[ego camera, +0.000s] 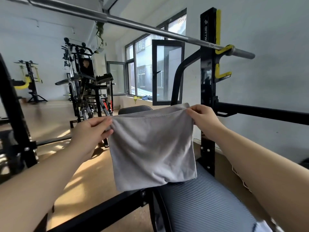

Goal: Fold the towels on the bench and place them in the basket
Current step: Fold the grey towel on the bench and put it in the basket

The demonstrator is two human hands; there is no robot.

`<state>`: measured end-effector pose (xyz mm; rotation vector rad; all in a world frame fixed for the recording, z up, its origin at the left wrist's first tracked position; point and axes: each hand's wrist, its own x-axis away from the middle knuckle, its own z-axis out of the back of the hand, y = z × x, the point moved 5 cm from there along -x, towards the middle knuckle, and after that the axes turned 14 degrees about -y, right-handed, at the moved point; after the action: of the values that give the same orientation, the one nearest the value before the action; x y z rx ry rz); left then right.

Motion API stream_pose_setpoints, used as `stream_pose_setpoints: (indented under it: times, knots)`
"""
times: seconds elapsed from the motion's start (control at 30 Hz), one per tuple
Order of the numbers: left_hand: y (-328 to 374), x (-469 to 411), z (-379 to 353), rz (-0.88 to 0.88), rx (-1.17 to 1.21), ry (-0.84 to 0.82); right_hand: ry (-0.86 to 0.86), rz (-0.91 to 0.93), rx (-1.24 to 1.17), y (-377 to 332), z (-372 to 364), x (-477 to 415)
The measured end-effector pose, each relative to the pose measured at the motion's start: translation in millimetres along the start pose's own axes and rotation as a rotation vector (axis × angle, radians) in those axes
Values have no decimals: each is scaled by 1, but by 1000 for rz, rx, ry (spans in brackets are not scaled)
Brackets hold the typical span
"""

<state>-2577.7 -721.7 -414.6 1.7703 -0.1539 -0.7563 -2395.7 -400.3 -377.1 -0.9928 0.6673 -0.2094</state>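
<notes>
My left hand (93, 131) and right hand (204, 118) each pinch a top corner of the grey towel (152, 148) hanging between them; seemingly mid-fold, next I'd bring the corners together.

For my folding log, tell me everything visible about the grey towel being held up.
The plain light grey cloth towel looks soft and thin, with a stitched hem along its top edge. It hangs stretched, roughly square, gently creased. The left hand pinches its top left corner, the right hand its top right. Its lower edge hangs in front of the ribbed grey bench pad; whether they touch is unclear.
</notes>
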Motion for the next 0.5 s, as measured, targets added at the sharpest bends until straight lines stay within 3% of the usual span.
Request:
stream_pose_setpoints:
  times: [0.17, 0.5]
  knots:
    - [-2, 39, 32, 25, -53, -12, -55, 51, 32, -7, -24, 30]
    - [-30, 125, 97, 207, -205, 61, -286, -38, -300, 19, -115, 98]
